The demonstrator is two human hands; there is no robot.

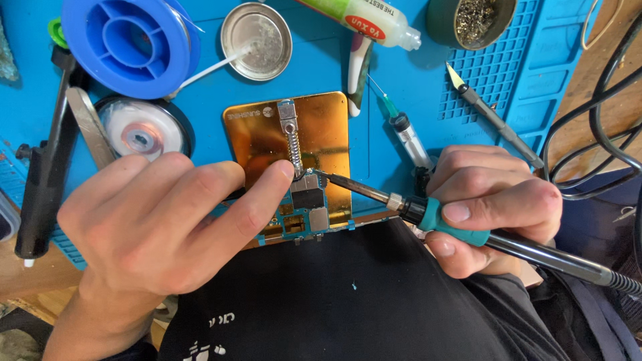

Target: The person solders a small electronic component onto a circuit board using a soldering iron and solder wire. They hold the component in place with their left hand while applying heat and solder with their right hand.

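Note:
My right hand grips a soldering iron with a teal collar and black handle. Its tip touches the top of a small blue circuit board. The board is clamped on a gold metal holder plate with a spring clamp. My left hand lies over the plate's left side, its index fingertip pressing at the board's upper edge next to the iron's tip. Part of the board is hidden under my left fingers.
A blue work mat carries a blue solder spool, a round metal lid, a white wick reel, a syringe, a scalpel, a glue bottle, a tin of brass wool, tweezers. Black cables lie right.

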